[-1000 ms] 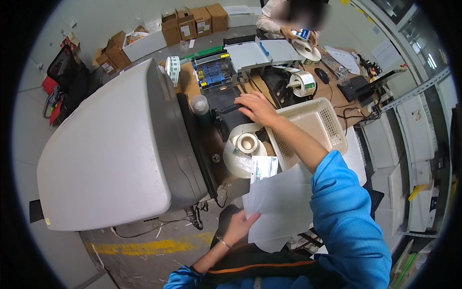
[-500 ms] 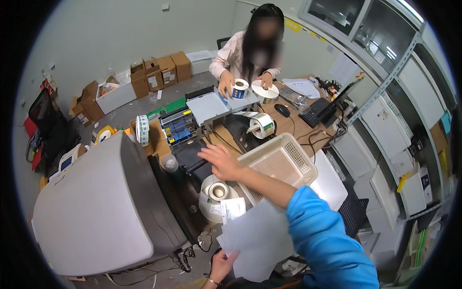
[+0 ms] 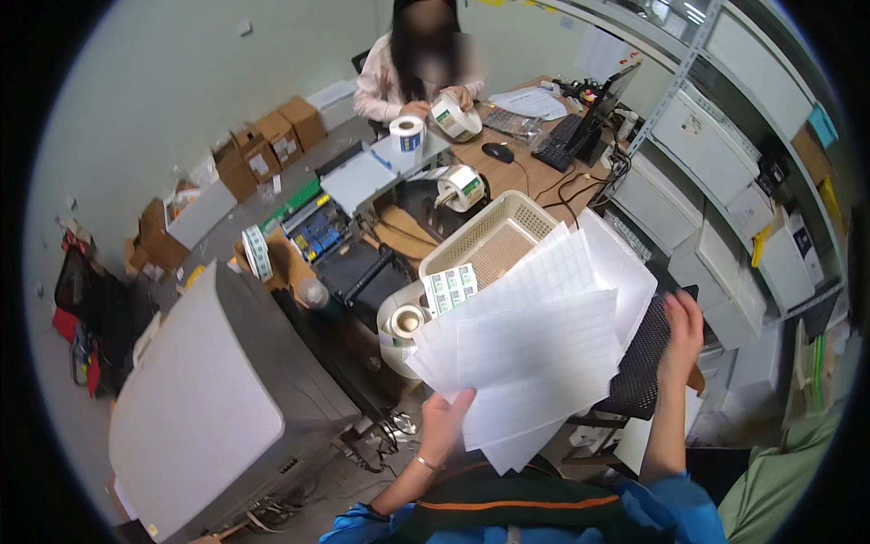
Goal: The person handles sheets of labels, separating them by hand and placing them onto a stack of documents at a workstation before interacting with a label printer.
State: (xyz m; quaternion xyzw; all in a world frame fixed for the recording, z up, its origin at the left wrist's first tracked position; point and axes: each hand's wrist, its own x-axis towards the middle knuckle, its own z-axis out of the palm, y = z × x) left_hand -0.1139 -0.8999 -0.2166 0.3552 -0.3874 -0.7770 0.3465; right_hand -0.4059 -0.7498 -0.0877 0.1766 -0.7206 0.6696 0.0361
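My left hand (image 3: pixel 444 424) grips a fanned stack of white label sheets (image 3: pixel 539 340) by their lower edge, holding them up in front of me. One sheet at the top left of the fan carries small green-printed labels (image 3: pixel 450 288). My right hand (image 3: pixel 681 332) is raised beside the right edge of the sheets, fingers apart, holding nothing. Behind the sheets stands a cream plastic basket (image 3: pixel 489 240), and a roll of labels (image 3: pixel 403 324) sits just left of the fan.
A large grey machine (image 3: pixel 208 408) fills the lower left. Another person (image 3: pixel 419 63) sits at the far desk handling label rolls (image 3: pixel 453 118). A keyboard, mouse and monitor are at the back right, cardboard boxes (image 3: pixel 272 145) along the wall, and white cabinets (image 3: pixel 725 199) on the right.
My right hand has come back from the basket and risen to the right. My left hand has lifted the sheets up and fanned them out. The view has tilted up.
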